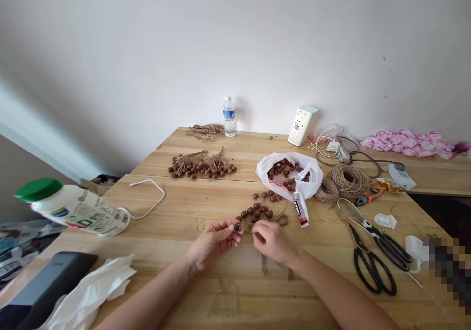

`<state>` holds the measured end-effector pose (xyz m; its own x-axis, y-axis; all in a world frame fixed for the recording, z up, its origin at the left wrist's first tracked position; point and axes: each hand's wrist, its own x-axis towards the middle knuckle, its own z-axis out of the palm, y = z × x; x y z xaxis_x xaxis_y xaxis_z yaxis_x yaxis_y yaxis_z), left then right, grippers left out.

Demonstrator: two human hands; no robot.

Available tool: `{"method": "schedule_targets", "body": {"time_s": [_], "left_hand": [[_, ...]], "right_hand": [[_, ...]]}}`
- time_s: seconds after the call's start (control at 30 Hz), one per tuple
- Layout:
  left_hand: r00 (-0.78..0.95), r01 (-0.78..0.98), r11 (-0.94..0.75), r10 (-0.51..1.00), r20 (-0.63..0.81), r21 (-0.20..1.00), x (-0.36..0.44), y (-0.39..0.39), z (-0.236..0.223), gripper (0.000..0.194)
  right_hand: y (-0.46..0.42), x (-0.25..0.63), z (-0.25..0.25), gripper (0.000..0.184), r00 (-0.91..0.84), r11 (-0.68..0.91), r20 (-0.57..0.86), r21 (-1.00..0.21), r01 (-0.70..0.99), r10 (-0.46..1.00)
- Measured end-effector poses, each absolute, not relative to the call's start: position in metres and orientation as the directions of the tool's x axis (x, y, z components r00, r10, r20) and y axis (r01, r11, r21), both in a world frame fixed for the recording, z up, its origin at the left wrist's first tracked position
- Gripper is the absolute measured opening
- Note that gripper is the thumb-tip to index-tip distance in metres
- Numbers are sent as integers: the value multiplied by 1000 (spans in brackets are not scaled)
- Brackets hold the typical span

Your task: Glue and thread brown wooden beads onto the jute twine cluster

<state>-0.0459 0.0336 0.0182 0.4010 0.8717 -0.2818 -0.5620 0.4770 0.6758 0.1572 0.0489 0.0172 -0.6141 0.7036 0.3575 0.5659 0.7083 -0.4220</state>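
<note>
Between the thumb and fingers of my left hand (pixel 217 241) is a brown nut shell (pixel 238 227), its dark opening turned up. My right hand (pixel 274 241) is closed just to the right of it; what its fingertips pinch, if anything, is hidden. Strands of jute twine (pixel 263 266) show below the right hand. Beyond both hands lies a loose group of brown nuts (pixel 257 211) with some twine among them. A white glue tube (pixel 300 209) with a black and red label leans against a white plastic bag (pixel 314 189) that holds many more nuts (pixel 281 169).
Nuts tied on twine (pixel 206 167) lie at the back left, near a water bottle (pixel 229 119). Twine coils (pixel 348 180), black-handled scissors (pixel 375 269), a second pair of scissors (pixel 390 246) and pliers (pixel 368 196) are at right. A green-capped white bottle (pixel 86 210) stands left.
</note>
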Motion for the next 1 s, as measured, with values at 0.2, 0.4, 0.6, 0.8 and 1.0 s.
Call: {"method": "schedule_targets", "body": {"time_s": [0.2, 0.4, 0.6, 0.8, 1.0], "left_hand": [[382, -545, 506, 860, -339, 668, -44, 33, 16, 20], [351, -514, 517, 855, -383, 685, -40, 31, 11, 21], [357, -491, 520, 852, -383, 699, -35, 27, 11, 22], [352, -487, 505, 860, -370, 712, -34, 26, 7, 21], [342, -467, 504, 861, -377, 727, -33, 26, 7, 22]], "right_hand": [[57, 159, 21, 14, -489, 641, 421, -585, 498, 764], [55, 158, 24, 13, -477, 603, 395, -664, 442, 785], [52, 157, 23, 14, -492, 587, 366, -684, 434, 790], [51, 156, 22, 12, -517, 584, 344, -691, 426, 784], [51, 156, 23, 8, -513, 567, 321, -692, 447, 796]]}}
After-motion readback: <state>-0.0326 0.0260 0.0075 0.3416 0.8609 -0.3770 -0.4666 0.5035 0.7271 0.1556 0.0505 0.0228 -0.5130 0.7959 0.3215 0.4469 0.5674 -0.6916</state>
